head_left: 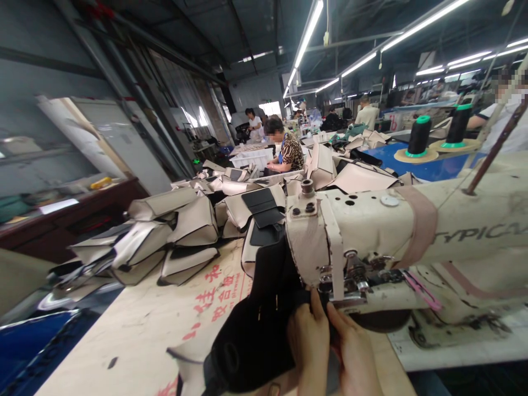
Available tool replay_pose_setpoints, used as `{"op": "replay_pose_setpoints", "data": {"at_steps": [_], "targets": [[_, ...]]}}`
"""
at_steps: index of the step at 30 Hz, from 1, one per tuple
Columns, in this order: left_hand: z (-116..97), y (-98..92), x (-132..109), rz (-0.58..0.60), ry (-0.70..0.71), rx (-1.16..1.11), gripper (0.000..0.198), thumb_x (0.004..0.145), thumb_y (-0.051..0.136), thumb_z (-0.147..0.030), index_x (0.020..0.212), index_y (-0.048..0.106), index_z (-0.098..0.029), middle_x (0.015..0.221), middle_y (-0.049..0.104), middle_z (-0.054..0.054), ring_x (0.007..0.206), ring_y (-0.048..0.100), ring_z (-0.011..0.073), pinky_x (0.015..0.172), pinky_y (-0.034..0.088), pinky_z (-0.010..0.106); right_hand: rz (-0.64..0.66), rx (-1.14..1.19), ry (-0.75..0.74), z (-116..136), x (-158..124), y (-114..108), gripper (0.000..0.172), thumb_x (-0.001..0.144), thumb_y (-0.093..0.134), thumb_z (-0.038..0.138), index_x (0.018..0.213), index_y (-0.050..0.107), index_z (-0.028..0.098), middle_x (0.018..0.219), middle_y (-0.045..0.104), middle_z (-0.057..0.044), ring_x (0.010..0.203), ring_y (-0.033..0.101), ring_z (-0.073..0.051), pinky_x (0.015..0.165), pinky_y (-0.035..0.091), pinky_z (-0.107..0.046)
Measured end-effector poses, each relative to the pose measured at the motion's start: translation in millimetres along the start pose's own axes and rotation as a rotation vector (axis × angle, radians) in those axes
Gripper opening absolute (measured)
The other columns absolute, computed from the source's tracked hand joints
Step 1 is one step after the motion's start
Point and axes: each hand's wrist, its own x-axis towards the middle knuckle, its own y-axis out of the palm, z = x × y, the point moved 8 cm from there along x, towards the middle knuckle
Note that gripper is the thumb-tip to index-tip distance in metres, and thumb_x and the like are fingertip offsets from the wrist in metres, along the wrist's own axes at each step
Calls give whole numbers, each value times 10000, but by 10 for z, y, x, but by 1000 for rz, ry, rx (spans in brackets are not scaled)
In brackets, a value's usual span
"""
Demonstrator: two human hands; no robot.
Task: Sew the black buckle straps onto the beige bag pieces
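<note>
A handbag (pixel 251 335) with a black flap and beige panels lies on the wooden table, partly under the head of a beige sewing machine (pixel 371 220). My left hand (pixel 309 330) grips its black edge close to the needle area, with the fingers curled. Beside it, my right hand (pixel 352 341) is closed at the same edge, just below the presser foot area. The needle itself and the exact stitching spot are hidden by the machine head and my fingers.
Beige bags with black edging (pixel 144 247) are heaped along the left and behind the machine. Black thread cones (pixel 418 137) stand at the right. Pink-handled snips (pixel 423 289) rest on the machine. A seated person (pixel 291 151) works farther back. A blue container (pixel 37 341) is at lower left.
</note>
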Motion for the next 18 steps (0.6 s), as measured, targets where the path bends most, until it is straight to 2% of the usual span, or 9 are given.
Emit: {"op": "replay_pose_setpoints", "data": {"at_steps": [3, 10, 15, 18], "targets": [[-23, -9, 3, -5, 24, 7, 611, 875, 193, -473, 673, 662, -138, 745, 686, 140, 729, 641, 242, 577, 376, 283, 26, 56, 58, -79, 33, 2, 490, 485, 798, 394, 854, 661, 103, 624, 609, -24, 573, 550, -160, 484, 407, -221], [-37, -20, -1, 13, 0, 28, 588, 877, 216, -455, 713, 678, -131, 765, 688, 144, 740, 639, 232, 595, 387, 273, -51, 21, 56, -87, 40, -35, 539, 466, 794, 450, 843, 653, 91, 558, 582, -17, 534, 532, -160, 459, 385, -226], [-44, -33, 2, 31, -17, 24, 586, 875, 222, -449, 743, 690, -121, 774, 687, 151, 745, 638, 234, 599, 390, 273, -66, -14, 57, -87, 33, -39, 518, 490, 782, 462, 832, 644, 98, 474, 534, 12, 538, 541, -165, 446, 381, -221], [-38, -19, 16, 43, -18, 31, 578, 872, 230, -440, 742, 691, -116, 780, 685, 156, 744, 636, 235, 600, 390, 276, -61, -10, 57, -118, 62, -45, 485, 487, 783, 460, 776, 641, 97, 422, 495, 27, 476, 517, -154, 414, 363, -221]]}}
